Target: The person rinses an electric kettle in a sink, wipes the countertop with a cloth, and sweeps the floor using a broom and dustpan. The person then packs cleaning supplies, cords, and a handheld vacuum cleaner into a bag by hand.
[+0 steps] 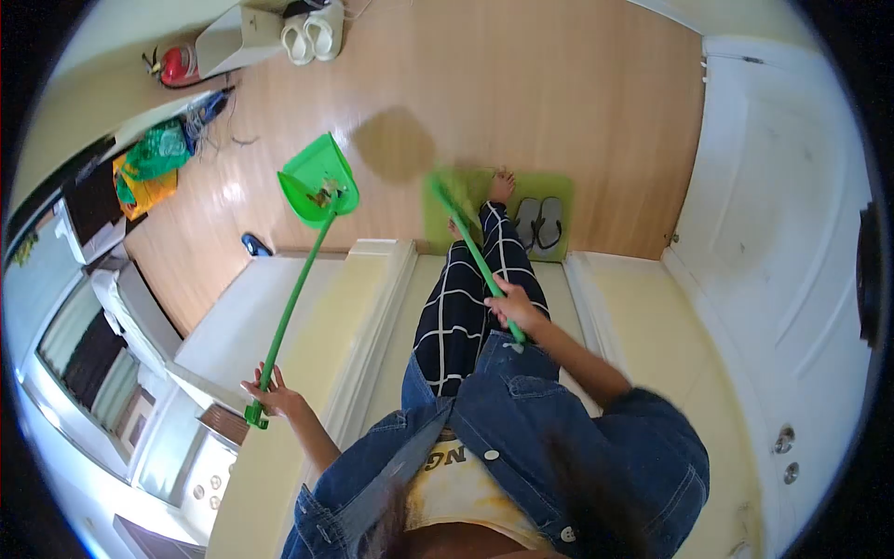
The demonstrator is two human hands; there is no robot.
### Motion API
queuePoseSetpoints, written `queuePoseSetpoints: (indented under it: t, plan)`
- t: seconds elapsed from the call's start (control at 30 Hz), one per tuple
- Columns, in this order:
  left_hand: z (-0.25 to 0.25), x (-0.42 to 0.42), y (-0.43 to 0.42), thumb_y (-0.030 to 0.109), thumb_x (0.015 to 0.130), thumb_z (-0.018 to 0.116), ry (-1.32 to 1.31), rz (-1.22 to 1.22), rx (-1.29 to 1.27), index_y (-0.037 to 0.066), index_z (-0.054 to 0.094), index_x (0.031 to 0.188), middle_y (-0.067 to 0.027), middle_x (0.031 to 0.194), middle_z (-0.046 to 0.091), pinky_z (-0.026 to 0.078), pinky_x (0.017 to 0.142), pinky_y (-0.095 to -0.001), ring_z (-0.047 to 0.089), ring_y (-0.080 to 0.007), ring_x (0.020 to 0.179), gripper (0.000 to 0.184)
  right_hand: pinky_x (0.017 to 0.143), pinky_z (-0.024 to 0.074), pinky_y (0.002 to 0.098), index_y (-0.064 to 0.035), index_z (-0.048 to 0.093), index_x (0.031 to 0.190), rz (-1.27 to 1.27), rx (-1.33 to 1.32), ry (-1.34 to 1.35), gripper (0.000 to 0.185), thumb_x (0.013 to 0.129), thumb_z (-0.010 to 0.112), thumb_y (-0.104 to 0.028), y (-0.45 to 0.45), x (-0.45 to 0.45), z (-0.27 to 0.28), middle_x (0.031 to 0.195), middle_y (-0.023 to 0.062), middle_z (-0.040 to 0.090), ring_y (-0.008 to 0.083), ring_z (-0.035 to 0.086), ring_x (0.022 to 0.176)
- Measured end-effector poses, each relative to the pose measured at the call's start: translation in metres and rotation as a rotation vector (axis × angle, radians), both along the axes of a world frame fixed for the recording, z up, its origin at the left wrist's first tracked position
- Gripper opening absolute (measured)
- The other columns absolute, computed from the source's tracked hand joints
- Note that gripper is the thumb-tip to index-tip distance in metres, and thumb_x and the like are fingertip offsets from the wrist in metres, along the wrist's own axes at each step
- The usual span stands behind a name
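Note:
My left hand (276, 396) grips the handle of a long-handled green dustpan (340, 168) close to its top end. Inside the pan lies a small heap of debris (325, 194), too small to make out piece by piece. In my right hand (518, 306) is the green stick of a broom (475, 244), held near its upper end. The broom's head, blurred, hangs at or over the left part of a green mat (549, 186); whether it touches the mat I cannot tell.
Grey flip-flops (540, 224) lie on the mat beside my bare feet. White clogs (313, 37), a fire extinguisher (175, 67) and a green plastic bag (158, 149) line the wall at upper left. A dark blue slipper (256, 245) sits near the wall corner. A white door (773, 233) stands at right.

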State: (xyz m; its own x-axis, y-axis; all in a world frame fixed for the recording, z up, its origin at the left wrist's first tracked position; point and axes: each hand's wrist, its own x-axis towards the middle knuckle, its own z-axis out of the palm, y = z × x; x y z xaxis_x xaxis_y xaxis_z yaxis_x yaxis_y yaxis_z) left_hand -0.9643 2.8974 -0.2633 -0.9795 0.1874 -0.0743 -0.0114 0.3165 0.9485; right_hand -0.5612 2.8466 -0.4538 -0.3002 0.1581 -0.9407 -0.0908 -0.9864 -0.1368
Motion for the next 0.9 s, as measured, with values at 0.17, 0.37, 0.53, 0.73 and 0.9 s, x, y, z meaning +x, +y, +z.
queuePoseSetpoints:
  t: [0.17,0.37,0.53,0.73,0.9]
  plan:
    - [0.006,-0.016,-0.019,0.032,0.078,0.057,0.029,0.049,0.074,0.007,0.043,0.065,-0.0141,0.090,0.056,0.049,0.072,-0.0447,0.058,-0.0291,0.086,0.031,0.034,0.0373,0.0250,-0.0022,0.052,0.077,0.729,0.386,0.157,0.008,0.075,0.054,-0.009,0.092,0.071,-0.190,0.051,-0.0004,0.049,0.0106,0.048,0.040]
    - [0.031,-0.058,-0.054,0.032,0.077,0.058,0.094,0.131,0.090,0.007,0.043,0.069,-0.0123,0.083,0.057,0.050,0.069,-0.0458,0.059,-0.0299,0.084,0.031,0.038,0.0410,0.0290,-0.0057,0.039,0.119,0.518,0.486,-0.523,0.047,0.073,0.045,-0.006,0.175,0.038,-0.068,0.056,0.0082,0.052,0.0174,0.049,0.041]
    - [0.030,-0.101,-0.069,0.035,0.077,0.058,0.109,0.172,0.139,0.006,0.043,0.070,-0.0104,0.081,0.056,0.050,0.070,-0.0452,0.058,-0.0296,0.085,0.033,0.037,0.0402,0.0264,-0.0177,0.032,0.128,0.450,0.337,-0.112,0.060,0.072,0.048,-0.003,0.057,-0.104,0.007,0.057,0.0053,0.052,0.0097,0.046,0.039]
    - [0.019,-0.136,-0.108,0.038,0.078,0.055,0.114,0.200,0.138,0.008,0.043,0.069,-0.0089,0.083,0.057,0.047,0.074,-0.0455,0.057,-0.0282,0.089,0.033,0.041,0.0417,0.0324,-0.0024,0.060,0.083,1.285,0.645,-0.057,0.021,0.064,0.057,-0.011,0.016,-0.262,-0.224,0.053,0.0112,0.053,0.0190,0.051,0.042]
    - [0.023,-0.156,-0.110,0.038,0.079,0.054,0.068,0.274,0.196,0.010,0.042,0.067,-0.0087,0.085,0.057,0.047,0.076,-0.0443,0.056,-0.0270,0.091,0.033,0.035,0.0319,0.0231,-0.0085,0.051,0.099,0.941,0.325,-0.074,0.023,0.076,0.052,-0.009,0.235,-0.166,-0.151,0.053,-0.0049,0.043,0.0051,0.037,0.041]
